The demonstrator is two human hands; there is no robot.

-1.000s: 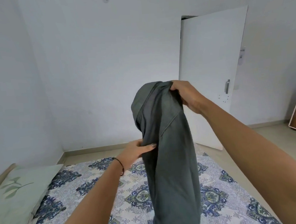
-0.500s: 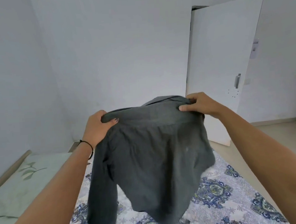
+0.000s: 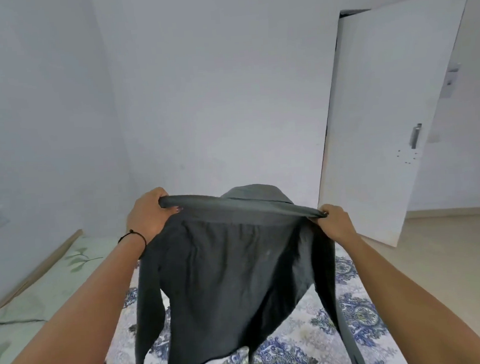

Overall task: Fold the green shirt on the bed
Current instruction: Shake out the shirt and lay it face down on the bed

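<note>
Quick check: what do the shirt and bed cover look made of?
Green shirt: thin, matte woven cloth, likely cotton or a blend; it hangs limp with soft creases between left hand and right hand. Bed cover: matte printed fabric, blue floral pattern; fibre unclear.

Both bare arms reach forward, nearly straight, and come in from the lower corners. The left hand (image 3: 149, 215) sits a little higher than the right hand (image 3: 336, 224), and the two are well apart. Each hand has its fingers curled round one top corner of the shirt (image 3: 233, 267), its back toward the camera. A thin black band (image 3: 134, 237) circles the left wrist.
</note>
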